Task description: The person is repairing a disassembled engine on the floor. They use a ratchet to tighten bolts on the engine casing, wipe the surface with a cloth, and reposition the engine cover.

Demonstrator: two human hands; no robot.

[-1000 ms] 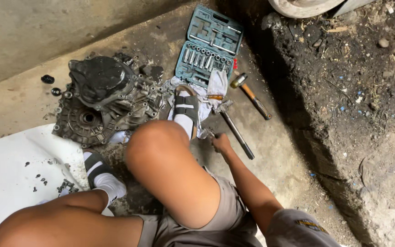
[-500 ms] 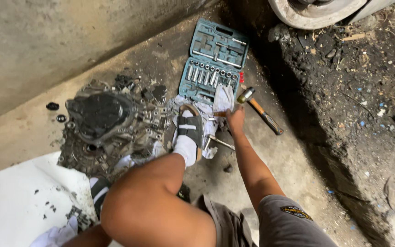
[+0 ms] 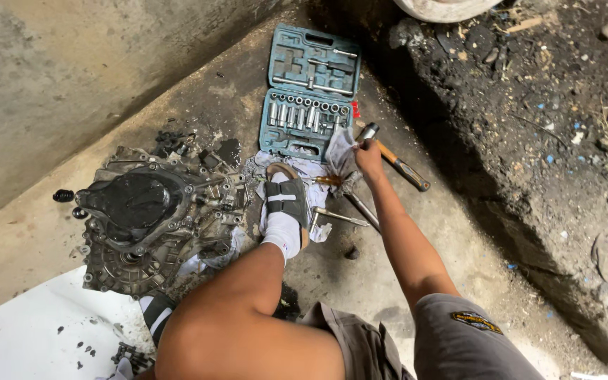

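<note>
The person's right hand (image 3: 369, 153) reached forward, its fingers closed around a bunch of white rag (image 3: 338, 151) at the near right corner of the open socket set case (image 3: 309, 91). The rag hung just over the case's lower edge, and the hammer (image 3: 395, 160) lay right beside the hand, its head near the case and its handle slanting away to the right. The left hand was out of view, so its grip could not be told.

The case lay open against the foot of the concrete wall (image 3: 72, 63), lid half farthest away, rows of sockets in the near half. More white cloth (image 3: 297, 169) was spread below it, under the raised foot in a grey sandal (image 3: 286, 204) and white sock. A long metal bar (image 3: 362, 208) and a short wrench (image 3: 332, 217) lay on the floor between the sandal and the forearm. Left of the foot sat the grimy gearbox housing (image 3: 153, 225), its near edge over a white sheet (image 3: 29, 331). To the right, the bare concrete strip ended at a dark bank of dirt (image 3: 529, 127).
</note>
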